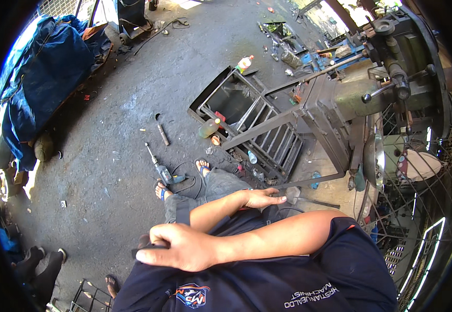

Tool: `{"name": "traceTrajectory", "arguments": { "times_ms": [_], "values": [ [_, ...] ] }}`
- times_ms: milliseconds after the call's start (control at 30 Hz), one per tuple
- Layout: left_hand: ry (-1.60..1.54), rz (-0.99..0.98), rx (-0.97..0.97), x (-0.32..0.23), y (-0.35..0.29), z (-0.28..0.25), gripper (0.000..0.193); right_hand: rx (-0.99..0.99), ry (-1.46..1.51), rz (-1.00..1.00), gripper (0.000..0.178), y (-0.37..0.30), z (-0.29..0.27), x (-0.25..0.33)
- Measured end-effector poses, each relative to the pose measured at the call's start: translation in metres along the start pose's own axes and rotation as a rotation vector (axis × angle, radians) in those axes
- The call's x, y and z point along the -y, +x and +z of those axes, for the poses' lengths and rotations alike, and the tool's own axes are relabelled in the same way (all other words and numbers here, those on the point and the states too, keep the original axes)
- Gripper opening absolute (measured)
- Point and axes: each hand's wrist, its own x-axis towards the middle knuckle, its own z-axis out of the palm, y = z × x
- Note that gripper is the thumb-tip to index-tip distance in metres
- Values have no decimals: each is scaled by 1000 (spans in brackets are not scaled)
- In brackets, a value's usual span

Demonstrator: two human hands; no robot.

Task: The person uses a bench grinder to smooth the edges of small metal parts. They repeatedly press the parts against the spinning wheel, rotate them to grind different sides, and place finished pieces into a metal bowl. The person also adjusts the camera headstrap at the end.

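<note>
My arms cross in front of my dark shirt. My right hand (182, 248), coming from the right sleeve, is closed in a fist at the left. Around a dark object (183, 212) its fingers are wrapped; a flat grey-black part shows above the fist, but its kind is unclear. My left hand (265, 198) lies farther right over my lap, fingers stretched out and apart. Close beyond it runs the lower bar of a welded metal frame (314, 180); contact cannot be made out. On the floor by my sandalled feet lies a corded power drill (164, 174) with a long bit.
A metal rod (163, 134) lies beyond the drill. Ahead stands a barred metal rack (267, 135) with bottles (209, 128) beside it. To the right is a drill press (392, 78). A blue tarp (49, 67) covers something far left; another person's legs (39, 270) show lower left.
</note>
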Motion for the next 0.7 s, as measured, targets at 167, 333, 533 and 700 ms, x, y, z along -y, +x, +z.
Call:
{"name": "traceTrajectory", "arguments": {
  "times_ms": [167, 333, 533, 700],
  "values": [
    [-163, -75, -67, -8, -6, -14, 117, 175, -4, -148, 59, 21, 26, 30],
    [-506, -67, 80, 10, -31, -39, 72, 478, -73, -98, 59, 40, 60, 57],
    [-684, 121, -262, 50, -55, -26, 66, 1055, -355, 185, 75, 93, 86, 71],
    [-898, 393, -423, 39, -100, -37, 67, 781, -762, 128, 68, 162, 134, 61]
  ]
}}
